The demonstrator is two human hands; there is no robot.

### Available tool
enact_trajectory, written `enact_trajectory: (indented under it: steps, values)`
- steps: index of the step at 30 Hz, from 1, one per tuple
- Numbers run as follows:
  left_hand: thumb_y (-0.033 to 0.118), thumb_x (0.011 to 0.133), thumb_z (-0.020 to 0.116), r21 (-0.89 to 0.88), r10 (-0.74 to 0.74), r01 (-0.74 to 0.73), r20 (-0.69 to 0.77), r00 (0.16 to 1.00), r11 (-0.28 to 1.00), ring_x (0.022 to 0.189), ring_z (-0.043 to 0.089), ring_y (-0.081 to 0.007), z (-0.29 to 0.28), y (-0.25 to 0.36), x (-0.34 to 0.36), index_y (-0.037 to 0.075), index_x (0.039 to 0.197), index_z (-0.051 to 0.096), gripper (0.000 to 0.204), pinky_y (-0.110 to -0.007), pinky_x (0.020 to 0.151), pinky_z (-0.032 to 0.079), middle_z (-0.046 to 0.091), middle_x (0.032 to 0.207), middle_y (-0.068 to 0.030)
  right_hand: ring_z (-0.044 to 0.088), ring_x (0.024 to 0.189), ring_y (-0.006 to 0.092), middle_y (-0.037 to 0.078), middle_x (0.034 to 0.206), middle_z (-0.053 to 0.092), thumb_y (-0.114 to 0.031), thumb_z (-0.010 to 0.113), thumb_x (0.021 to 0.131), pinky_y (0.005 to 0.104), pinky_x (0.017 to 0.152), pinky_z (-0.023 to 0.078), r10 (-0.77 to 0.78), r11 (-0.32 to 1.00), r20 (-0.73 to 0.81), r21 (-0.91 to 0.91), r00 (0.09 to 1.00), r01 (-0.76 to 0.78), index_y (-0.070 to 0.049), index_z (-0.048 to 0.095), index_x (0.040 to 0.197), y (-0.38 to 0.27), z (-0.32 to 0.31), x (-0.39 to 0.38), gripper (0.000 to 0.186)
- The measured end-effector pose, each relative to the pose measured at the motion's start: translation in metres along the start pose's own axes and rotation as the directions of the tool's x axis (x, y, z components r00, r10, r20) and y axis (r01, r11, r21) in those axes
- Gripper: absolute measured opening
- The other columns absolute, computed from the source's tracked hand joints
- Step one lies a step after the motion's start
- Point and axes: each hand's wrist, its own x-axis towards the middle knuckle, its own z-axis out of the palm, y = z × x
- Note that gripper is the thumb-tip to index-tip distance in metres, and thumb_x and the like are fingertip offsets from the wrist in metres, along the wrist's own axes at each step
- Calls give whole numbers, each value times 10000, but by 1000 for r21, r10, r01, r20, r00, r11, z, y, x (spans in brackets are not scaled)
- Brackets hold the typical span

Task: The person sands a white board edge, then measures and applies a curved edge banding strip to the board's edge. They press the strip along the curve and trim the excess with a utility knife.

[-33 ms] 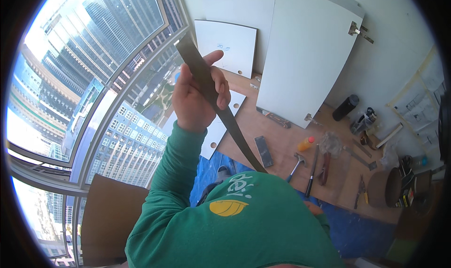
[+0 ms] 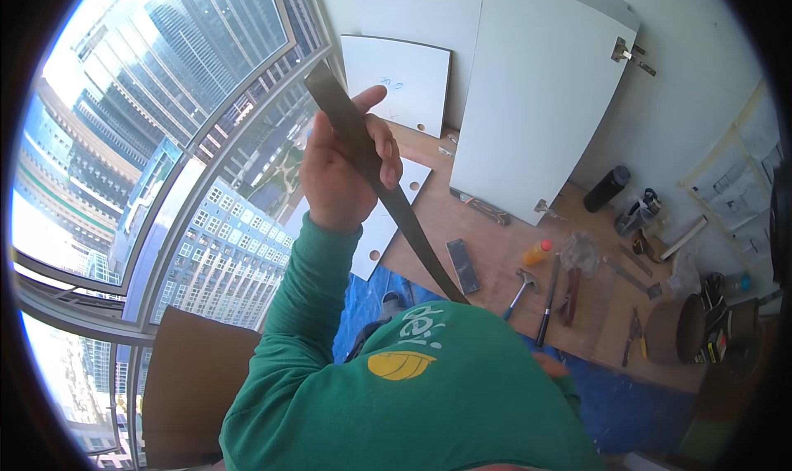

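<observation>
Left of your grip, a tall window [image 2: 165, 157] takes up the side, with high buildings beyond the glass. Up and to the right of the grip stands a large white door [image 2: 540, 100], with 2 metal hinges along its right edge. Below that door, right of the grip, a wooden surface [image 2: 505, 247] carries tools and small items. A blue sheet [image 2: 627, 405] shows below the grip, on both sides of your body. Down and left of the grip, beside your elbow, is a brown board [image 2: 194, 388]. Just beyond your fingers, a smaller white panel [image 2: 396, 67] stands upright.

The long, narrow brown strip [image 2: 403, 215] is in your left hand [image 2: 337, 182], lying across the palm. You hold it between thumb and curled fingers, with the index finger stretched out. 1 end sticks up past the grip; the rest runs down and right to your chest, where your body hides it. Only a bit of your right hand [image 2: 551, 365] shows, well down and right, so I cannot tell what its grip is doing.

Far right of the grip sits a brown roll [image 2: 672, 331]. Nearer lie a hammer [image 2: 521, 291] and a dark flat block [image 2: 462, 265], with a small orange bottle [image 2: 536, 253] near the hammer.
</observation>
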Motion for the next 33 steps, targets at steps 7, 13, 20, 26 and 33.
enact_trajectory:
  steps: [7,13,20,26,33]
  values:
    - [476,1121,371,142,131,-85,-355,926,986,795,649,-250,-55,11,8,-13,1401,477,573,-408,765,529,633,919,-109,641,876,118,9,968,688,-96,782,825,283,755,521,-195,968,-338,-219,921,124,-36,694,1138,-38,-46,-20,331]
    - [422,1116,439,386,309,-91,-550,776,918,908,708,-319,-132,81,-22,-3,1338,513,485,-443,829,571,691,1050,-168,616,878,110,20,921,672,-99,714,892,282,811,503,-422,903,-445,-134,790,407,-1,684,1242,-63,-53,-24,365]
    - [347,1096,530,461,414,-17,-779,470,887,915,705,-317,-198,116,-123,-16,1239,578,393,-431,798,579,670,1026,-148,619,840,123,24,855,663,-254,623,1045,284,804,502,-493,861,-240,-276,836,428,56,659,1255,-132,-54,-11,376]
    - [337,1084,542,431,407,94,-891,199,897,921,709,-316,-221,108,-228,-41,1282,526,427,-416,790,594,650,1056,-171,607,737,101,19,798,650,-246,574,1072,253,696,490,-332,855,-108,-455,937,251,4,684,1208,-177,-56,22,305]
    - [321,1066,590,410,416,149,-909,-12,900,882,716,-284,-242,119,-305,-22,1264,519,403,-392,761,607,658,1012,-141,605,649,116,24,741,642,-213,562,1065,262,615,487,-138,837,-28,-538,990,101,-29,693,1146,-209,-15,56,240]
